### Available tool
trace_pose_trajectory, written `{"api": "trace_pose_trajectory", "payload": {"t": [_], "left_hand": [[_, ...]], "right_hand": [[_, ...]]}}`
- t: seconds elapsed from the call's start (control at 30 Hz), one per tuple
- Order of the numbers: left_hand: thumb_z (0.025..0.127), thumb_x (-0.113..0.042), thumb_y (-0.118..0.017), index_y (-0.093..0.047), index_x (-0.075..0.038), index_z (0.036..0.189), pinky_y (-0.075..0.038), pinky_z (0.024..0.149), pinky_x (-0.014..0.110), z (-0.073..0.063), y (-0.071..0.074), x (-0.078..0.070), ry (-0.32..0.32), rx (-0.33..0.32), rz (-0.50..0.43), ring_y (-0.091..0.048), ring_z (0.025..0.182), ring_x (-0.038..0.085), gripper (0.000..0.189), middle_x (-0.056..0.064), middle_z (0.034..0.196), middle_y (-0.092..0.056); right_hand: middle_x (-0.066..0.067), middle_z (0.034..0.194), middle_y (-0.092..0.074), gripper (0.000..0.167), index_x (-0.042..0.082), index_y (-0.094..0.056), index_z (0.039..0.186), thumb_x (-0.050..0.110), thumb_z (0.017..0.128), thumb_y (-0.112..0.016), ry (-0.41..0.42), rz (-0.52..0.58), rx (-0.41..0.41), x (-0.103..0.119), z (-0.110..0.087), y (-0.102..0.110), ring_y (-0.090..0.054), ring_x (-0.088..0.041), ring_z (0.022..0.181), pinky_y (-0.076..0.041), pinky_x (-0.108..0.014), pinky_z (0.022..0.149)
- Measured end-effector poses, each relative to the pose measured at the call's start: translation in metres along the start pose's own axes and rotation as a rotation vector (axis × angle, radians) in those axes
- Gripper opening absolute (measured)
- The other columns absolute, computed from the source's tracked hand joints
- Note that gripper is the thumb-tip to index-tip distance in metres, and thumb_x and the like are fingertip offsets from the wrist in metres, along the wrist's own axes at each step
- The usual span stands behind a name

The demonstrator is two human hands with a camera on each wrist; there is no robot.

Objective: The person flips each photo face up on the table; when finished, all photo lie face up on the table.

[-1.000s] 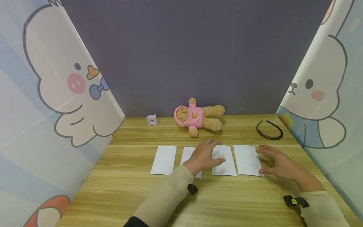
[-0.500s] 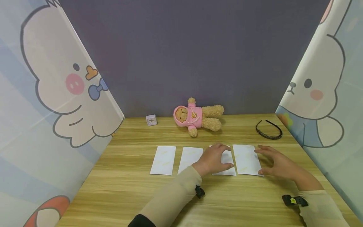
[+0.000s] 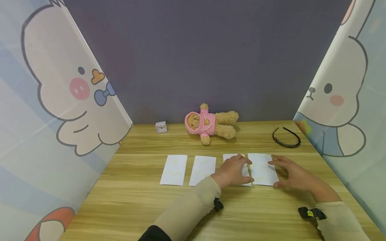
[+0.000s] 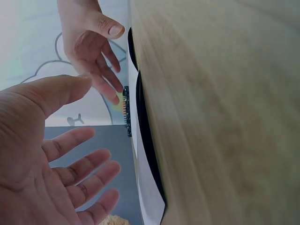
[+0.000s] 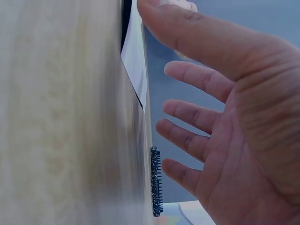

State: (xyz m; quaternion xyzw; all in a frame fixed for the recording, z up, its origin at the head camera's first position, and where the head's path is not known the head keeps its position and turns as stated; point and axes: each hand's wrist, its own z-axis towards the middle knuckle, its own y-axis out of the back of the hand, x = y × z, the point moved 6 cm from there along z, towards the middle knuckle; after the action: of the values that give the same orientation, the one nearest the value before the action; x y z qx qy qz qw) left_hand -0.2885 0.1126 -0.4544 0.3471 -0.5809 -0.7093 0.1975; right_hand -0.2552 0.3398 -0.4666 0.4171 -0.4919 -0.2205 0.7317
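Several white cards lie in a row on the wooden table. My left hand (image 3: 233, 171) is over the third card (image 3: 228, 156), hiding much of it, with fingertips and thumb pointing toward the rightmost card (image 3: 261, 169). Its fingers are spread and hold nothing in the left wrist view. My right hand (image 3: 292, 174) is at that rightmost card's right edge, thumb near its lower corner. In the right wrist view its fingers (image 5: 192, 117) are extended, also holding nothing. The leftmost card (image 3: 174, 170) and the second card (image 3: 202, 170) lie flat, with faint yellow marks.
A teddy bear (image 3: 208, 124) in a pink hoodie lies at the back of the table (image 3: 126, 201). Left of it stands a small white clock (image 3: 161, 127). A black toothed headband (image 3: 286, 139) lies at the back right. Printed curtains flank both sides; a dark panel (image 3: 208, 60) stands behind.
My left hand has moved right, from between the second and third cards to over the third card, uncovering the second. My right hand has shifted slightly left toward the rightmost card.
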Motion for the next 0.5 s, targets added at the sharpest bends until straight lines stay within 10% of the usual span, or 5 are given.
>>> {"api": "trace_pose_trajectory", "payload": {"t": [0.5], "left_hand": [[0.088, -0.06, -0.079, -0.062, -0.03, 0.142, -0.047, 0.099, 0.023, 0.007, -0.01, -0.02, -0.038, 0.097, 0.065, -0.057, 0.121, 0.006, 0.064, -0.011, 0.137, -0.057]], "right_hand": [[-0.032, 0.152, -0.043, 0.086, 0.001, -0.064, 0.138, 0.036, 0.068, -0.1, 0.022, -0.036, 0.021, 0.003, 0.0, -0.007, -0.04, -0.06, 0.135, -0.039, -0.075, 0.101]]}}
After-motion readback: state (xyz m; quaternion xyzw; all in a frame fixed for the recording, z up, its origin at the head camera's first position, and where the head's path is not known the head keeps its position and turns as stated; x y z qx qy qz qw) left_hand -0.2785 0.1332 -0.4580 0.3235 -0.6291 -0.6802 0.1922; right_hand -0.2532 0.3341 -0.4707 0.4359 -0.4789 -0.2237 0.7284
